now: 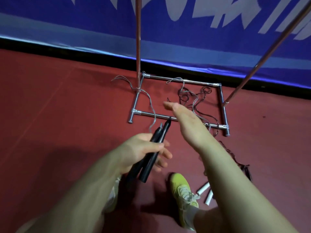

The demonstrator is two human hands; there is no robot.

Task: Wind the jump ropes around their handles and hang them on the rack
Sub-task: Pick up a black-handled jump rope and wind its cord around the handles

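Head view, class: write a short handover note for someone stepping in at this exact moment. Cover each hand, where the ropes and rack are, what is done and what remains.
Left hand: grips the two black handles side by side, tips pointing at the rack.
Right hand: open, holding nothing, stretched out over the rack base.
Grey rope: runs loose from the black handles across the floor and over the base bars.
Dark rope: tangled inside the base, trailing towards the white handles on the floor by the yellow shoe.
Done: one handle pair gathered.
Left: wind both ropes, hang both. The hanging bar is out of view.

Blue banner (101, 22), red floor (50, 106), yellow-green shoe (182, 190)
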